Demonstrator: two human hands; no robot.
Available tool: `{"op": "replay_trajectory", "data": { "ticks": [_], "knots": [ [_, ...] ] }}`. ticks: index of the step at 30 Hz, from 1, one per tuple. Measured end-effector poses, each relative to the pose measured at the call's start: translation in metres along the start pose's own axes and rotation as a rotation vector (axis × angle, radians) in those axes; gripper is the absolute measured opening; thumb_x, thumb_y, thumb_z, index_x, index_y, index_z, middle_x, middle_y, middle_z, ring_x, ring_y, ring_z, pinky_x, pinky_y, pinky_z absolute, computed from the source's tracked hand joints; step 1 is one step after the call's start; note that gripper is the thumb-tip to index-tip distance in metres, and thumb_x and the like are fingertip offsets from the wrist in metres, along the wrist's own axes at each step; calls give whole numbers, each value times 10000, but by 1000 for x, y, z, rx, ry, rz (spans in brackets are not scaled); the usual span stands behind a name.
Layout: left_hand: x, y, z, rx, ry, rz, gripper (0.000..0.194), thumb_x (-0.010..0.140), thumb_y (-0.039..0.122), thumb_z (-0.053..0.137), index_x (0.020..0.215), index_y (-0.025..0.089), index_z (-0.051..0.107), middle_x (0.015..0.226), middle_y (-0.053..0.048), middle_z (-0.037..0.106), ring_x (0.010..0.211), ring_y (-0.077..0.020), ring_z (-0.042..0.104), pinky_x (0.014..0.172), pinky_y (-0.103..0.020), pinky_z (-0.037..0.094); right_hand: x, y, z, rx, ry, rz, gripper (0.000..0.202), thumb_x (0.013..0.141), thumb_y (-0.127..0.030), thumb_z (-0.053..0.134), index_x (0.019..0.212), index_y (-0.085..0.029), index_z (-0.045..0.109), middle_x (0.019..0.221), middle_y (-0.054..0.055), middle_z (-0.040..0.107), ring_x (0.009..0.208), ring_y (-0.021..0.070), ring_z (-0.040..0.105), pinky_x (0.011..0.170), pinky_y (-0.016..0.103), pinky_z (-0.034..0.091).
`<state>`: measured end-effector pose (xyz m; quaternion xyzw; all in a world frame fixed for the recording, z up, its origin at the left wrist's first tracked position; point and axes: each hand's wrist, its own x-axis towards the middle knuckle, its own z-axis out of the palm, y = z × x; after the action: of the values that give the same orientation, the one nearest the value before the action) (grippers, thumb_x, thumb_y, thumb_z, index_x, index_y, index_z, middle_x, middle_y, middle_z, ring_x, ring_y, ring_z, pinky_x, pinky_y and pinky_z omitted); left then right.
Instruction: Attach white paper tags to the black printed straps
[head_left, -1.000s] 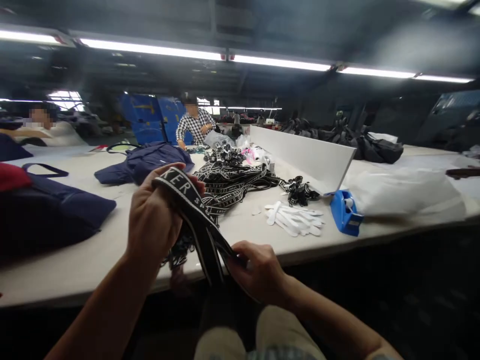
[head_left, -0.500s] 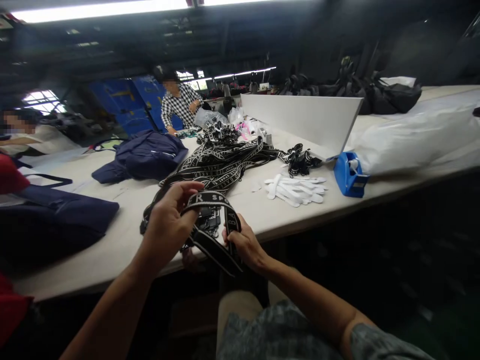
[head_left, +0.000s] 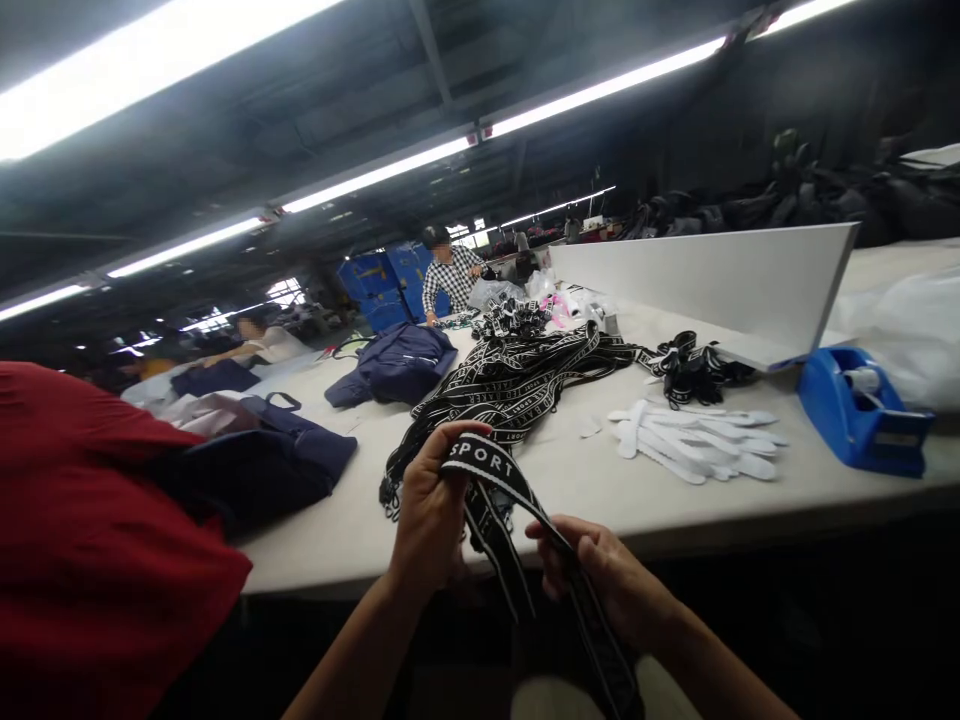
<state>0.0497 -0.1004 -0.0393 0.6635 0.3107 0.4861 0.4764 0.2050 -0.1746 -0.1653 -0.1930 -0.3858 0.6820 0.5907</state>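
Soft, limp printed strap (head_left: pixel 491 470), best pinched flat by its edges, held just before the bench (head_left: pixel 570 480) edge, left hand (head_left: pixel 429 515) and right hand (head_left: pixel 600 570) fingers clamped on it.

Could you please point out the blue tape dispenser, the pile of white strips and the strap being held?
blue tape dispenser (head_left: pixel 855 418): head view, its blue side wall.
pile of white strips (head_left: pixel 694 438): head view, middle of the pile.
strap (head_left: pixel 484 462): head view, the printed "SPORT" stretch.
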Motion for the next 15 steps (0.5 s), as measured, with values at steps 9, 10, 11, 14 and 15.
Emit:
{"op": "replay_trajectory", "data": {
  "ticks": [9,10,11,14,15],
  "knots": [
    [-15,5,12,-303,-144,-216,234,785,413,753,886,212,688,830,-35,660,791,-188,674,695,-277,566,1,13,3,-617,91,-239,199,803,-421,755,836,-227,729,1292,89,532,1253,272,470,1098,387,337],
    [-16,7,15,-356,-176,-244,211,791,390,749,880,209,686,812,-27,658,767,-175,674,741,-296,582,1,13,3,-578,26,-199,213,812,-426,745,868,-221,731,1284,98,554,1248,274,483,1090,395,351],
    [-15,7,16,-404,-191,-252,194,793,369,748,877,206,685,786,-16,656,729,-155,666,791,-314,590,0,13,4,-507,-42,-139,233,820,-433,736,887,-210,728,1203,105,607,1175,266,539,1040,396,398],
    [0,0,10,-454,-106,-190,165,789,300,755,891,193,681,741,16,654,630,-97,633,844,-304,591,-2,17,2,-239,-119,38,273,826,-443,734,891,-183,686,869,66,681,803,193,628,791,341,490],
    [8,-5,5,-438,-46,-156,167,781,273,761,897,186,677,740,21,657,614,-87,630,817,-282,595,-4,19,1,-183,-103,68,286,810,-442,754,862,-175,665,830,55,681,744,172,623,745,317,489]
  ]
}}
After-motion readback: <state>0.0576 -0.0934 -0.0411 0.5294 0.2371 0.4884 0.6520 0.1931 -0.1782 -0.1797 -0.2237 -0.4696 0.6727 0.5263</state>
